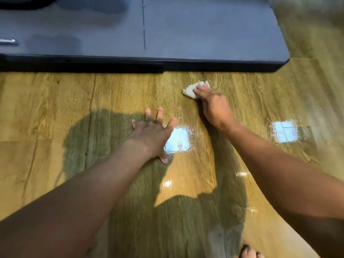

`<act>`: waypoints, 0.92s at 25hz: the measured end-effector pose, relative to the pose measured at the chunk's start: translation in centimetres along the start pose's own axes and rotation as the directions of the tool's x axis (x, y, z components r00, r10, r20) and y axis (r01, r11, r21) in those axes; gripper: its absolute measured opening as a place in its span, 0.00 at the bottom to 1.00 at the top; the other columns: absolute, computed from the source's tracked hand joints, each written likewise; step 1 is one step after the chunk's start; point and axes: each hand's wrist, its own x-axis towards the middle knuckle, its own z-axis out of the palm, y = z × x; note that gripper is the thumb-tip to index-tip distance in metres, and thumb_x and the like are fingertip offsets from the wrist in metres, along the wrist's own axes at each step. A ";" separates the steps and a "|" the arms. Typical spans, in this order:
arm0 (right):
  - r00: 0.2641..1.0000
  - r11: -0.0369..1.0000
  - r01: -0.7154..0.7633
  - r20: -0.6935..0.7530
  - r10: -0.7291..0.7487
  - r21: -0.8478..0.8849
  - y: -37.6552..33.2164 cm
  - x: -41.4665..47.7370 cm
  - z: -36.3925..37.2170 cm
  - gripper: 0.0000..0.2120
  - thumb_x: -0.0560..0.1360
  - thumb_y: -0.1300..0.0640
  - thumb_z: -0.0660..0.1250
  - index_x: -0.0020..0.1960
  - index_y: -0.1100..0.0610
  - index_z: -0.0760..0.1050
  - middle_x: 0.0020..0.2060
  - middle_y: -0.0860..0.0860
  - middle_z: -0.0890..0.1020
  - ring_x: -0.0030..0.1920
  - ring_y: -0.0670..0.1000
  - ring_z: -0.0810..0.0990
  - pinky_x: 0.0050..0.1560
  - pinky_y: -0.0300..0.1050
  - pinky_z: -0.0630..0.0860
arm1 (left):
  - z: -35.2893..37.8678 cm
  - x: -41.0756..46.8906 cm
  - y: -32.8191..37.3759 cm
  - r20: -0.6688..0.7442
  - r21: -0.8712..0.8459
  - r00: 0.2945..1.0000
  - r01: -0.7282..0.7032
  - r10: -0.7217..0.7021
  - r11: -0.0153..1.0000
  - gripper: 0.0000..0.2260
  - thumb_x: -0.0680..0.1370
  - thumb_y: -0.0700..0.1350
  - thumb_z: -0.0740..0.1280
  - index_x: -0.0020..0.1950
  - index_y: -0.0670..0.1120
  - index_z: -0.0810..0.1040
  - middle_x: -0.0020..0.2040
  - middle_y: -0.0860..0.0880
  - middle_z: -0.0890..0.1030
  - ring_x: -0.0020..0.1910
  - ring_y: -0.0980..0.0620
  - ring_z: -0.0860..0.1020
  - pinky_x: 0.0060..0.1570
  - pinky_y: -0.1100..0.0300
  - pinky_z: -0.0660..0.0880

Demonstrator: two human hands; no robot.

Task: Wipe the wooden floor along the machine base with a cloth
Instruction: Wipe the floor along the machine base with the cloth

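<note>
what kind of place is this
Likely an indoor room with gym-type equipment, though that's a guess: a glossy wooden floor, a low dark grey machine base on it, and square light reflections on the boards. The right hand grips a cloth there.

The dark grey flat machine base (204, 34) blocks the far side. The glossy wooden plank floor (55, 101) lies free along its front edge, save a crumpled white cloth (190, 90) toward its right end.

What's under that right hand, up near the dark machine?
A crumpled pale cloth, which the right hand grips against the wooden floor. Its ends stick out past the hand; its middle and the floor beneath are covered.
</note>
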 end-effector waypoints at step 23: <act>0.983 0.987 0.161 0.093 -0.158 -0.028 -2.2 -3.0 -0.5 0.22 0.77 0.69 0.58 0.69 0.57 0.70 0.70 0.52 0.70 0.71 0.50 0.66 0.70 0.49 0.66 | -0.1 -0.3 0.5 -0.018 -0.064 0.999 0.036 -0.037 0.997 0.54 0.68 0.56 0.75 0.77 0.52 0.36 0.73 0.39 0.30 0.72 0.31 0.35 0.68 0.29 0.50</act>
